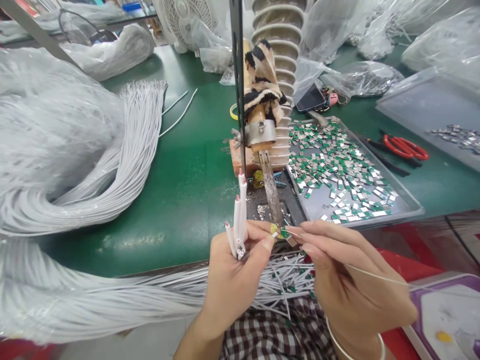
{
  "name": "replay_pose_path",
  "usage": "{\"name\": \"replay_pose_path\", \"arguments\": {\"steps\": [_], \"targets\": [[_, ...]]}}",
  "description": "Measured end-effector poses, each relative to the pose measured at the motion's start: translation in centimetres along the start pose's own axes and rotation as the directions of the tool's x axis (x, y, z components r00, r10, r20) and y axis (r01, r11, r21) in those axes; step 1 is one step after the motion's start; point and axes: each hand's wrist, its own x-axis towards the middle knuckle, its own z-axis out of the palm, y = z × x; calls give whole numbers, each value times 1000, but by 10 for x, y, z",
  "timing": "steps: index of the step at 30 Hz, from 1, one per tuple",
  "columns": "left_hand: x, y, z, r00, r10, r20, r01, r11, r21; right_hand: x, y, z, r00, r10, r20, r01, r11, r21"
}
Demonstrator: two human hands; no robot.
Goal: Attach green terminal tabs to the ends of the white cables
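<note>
My left hand [234, 272] is closed round several short white cables [239, 220] that stand upright from the fist, and its fingertips pinch a small green circuit chip [285, 233]. My right hand [337, 272] is closed in a pinch on a thin solder wire [375, 276], its end meeting the chip. Both hands hover just under the tip of a fixed soldering iron [270, 190] at the table's front edge. A bundle of finished white cables [285, 280] lies across my lap below the hands.
A metal tray [408, 207] holds many green chips right of the iron. Red-handled cutters [405, 147], a phone [310, 97], a fan [183, 20] and plastic bags sit further back. A large sheaf of white cables [123, 150] covers the left of the green table [187, 175].
</note>
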Motion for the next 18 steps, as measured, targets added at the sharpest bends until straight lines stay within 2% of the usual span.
{"name": "replay_pose_path", "arguments": {"steps": [6,13,18], "targets": [[1,0,1,1000,12,7,-11,999,-47,2,-2,-2,999,-33,42,33,999,-16],[-3,-3,-3,999,-11,46,16,994,-104,3,-2,-3,997,-29,69,24,997,70],[-3,-6,-4,999,-22,40,24,998,-61,3,-1,0,999,-49,21,47,994,98]]}}
